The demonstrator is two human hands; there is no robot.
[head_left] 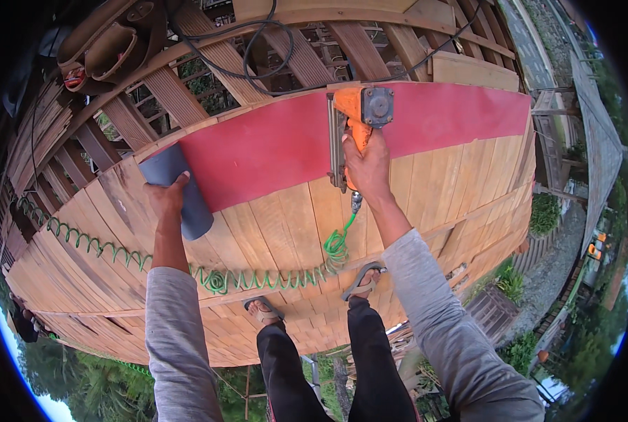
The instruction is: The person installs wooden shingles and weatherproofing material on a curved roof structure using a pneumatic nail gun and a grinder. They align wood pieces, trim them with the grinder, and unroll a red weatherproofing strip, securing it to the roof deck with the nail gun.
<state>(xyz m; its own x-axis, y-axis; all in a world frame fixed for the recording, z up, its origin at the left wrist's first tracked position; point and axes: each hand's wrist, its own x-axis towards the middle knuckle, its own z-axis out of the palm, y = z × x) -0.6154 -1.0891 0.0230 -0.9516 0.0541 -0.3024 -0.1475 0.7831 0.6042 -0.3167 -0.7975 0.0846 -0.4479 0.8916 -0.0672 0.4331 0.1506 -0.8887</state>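
My left hand [165, 193] is closed on a dark grey roll [197, 218] at the left end of a red sheet strip [258, 155], which lies across wooden shingles [293, 225]. My right hand [367, 165] grips the handle of an orange pneumatic nail gun [360, 105] over the strip. A green coiled hose [335, 246] runs from the gun's fitting across the boards to the left.
A brown tool pouch [110, 53] and black cable [272, 63] lie on open timber slats [303, 56] beyond the strip. My sandalled feet [363, 281] stand on the sloped shingles. The roof edge drops to a gravel path [553, 253] at the right.
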